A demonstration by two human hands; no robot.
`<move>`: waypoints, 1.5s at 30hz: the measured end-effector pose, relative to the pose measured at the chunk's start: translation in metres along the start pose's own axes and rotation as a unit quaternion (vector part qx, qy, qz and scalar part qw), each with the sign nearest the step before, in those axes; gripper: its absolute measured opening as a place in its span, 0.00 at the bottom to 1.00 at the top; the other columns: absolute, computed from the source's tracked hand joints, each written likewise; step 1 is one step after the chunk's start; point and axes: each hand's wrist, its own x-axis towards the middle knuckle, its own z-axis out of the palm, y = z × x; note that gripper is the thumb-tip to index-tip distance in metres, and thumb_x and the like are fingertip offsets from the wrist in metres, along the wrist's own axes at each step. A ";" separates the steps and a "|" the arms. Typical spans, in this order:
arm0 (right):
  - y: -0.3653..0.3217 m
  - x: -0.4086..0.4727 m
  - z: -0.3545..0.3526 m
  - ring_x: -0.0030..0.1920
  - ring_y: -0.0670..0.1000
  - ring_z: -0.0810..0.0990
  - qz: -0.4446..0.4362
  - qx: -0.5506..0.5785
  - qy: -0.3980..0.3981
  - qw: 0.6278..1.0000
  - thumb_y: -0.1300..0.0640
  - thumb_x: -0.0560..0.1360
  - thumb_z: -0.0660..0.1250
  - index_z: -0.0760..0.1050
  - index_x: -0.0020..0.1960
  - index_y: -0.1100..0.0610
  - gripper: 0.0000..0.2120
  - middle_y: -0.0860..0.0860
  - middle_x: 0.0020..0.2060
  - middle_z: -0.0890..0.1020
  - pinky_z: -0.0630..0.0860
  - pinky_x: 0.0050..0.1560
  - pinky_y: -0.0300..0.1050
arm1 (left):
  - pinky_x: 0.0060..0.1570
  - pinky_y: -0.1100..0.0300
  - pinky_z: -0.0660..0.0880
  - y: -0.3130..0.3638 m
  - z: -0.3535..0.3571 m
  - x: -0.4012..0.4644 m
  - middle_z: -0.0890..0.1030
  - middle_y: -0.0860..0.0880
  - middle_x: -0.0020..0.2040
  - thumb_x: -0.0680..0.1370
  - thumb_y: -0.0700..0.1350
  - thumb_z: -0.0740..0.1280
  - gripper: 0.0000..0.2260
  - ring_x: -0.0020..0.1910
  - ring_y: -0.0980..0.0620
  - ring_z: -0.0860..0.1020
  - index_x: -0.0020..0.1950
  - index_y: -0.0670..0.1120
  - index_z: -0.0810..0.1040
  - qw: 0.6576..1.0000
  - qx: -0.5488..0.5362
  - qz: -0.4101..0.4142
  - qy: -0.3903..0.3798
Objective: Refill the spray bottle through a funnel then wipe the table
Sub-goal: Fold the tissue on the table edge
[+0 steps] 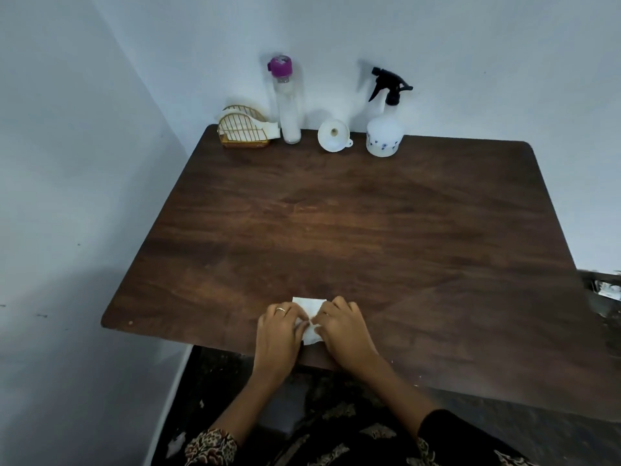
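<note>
While both hands work at the near edge of the dark wooden table, a small white tissue lies flat on the wood between and partly under them. The left hand, which wears a ring on one finger, has its fingers curled down onto the tissue's left side, pinching the paper near its middle; the right hand mirrors it, fingers bent and gripping the right side, so the fingertips of the two hands nearly meet over the sheet. The tissue's far edge sticks out beyond the knuckles, and a lower corner shows between the two thumbs. Well apart from the hands, along the far edge against the pale wall, stand the other things in a row: a gold wire napkin holder with white napkins in it at the left, just beside it a tall clear bottle with a purple cap, then a white funnel lying tipped with its mouth toward me, and at the right the white spray bottle standing upright with its black trigger head screwed on. Patterned sleeves show at the bottom.
</note>
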 end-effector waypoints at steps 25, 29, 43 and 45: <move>0.436 -0.119 -0.164 0.32 0.40 0.79 0.435 0.545 0.199 0.688 0.70 0.71 0.68 0.79 0.45 0.60 0.07 0.51 0.36 0.81 0.76 0.32 0.33 | 0.38 0.77 0.70 0.430 0.180 0.190 0.83 0.48 0.46 0.71 0.35 0.70 0.10 0.41 0.58 0.77 0.51 0.43 0.83 0.943 -0.264 -0.014 -0.203; 0.495 -0.142 -0.158 0.36 0.47 0.79 0.507 0.538 0.289 0.609 0.67 0.72 0.69 0.79 0.43 0.56 0.07 0.54 0.38 0.82 0.77 0.33 0.36 | 0.40 0.75 0.71 0.492 0.229 0.216 0.84 0.47 0.47 0.72 0.36 0.70 0.10 0.41 0.58 0.78 0.52 0.43 0.83 0.939 -0.256 0.005 -0.229; 0.610 -0.168 -0.082 0.56 0.57 0.75 0.708 0.419 0.193 0.535 0.61 0.70 0.72 0.71 0.63 0.59 0.23 0.59 0.64 0.69 0.74 0.52 0.44 | 0.57 0.58 0.69 0.512 0.330 0.256 0.66 0.46 0.73 0.81 0.44 0.60 0.22 0.68 0.46 0.70 0.74 0.46 0.62 0.876 -0.169 -0.085 -0.444; 0.610 -0.171 -0.081 0.57 0.59 0.74 0.728 0.398 0.190 0.525 0.62 0.72 0.70 0.69 0.66 0.60 0.24 0.59 0.67 0.63 0.73 0.50 0.45 | 0.64 0.57 0.66 0.508 0.334 0.255 0.64 0.45 0.74 0.81 0.44 0.59 0.22 0.71 0.46 0.65 0.75 0.45 0.60 0.867 -0.166 -0.093 -0.460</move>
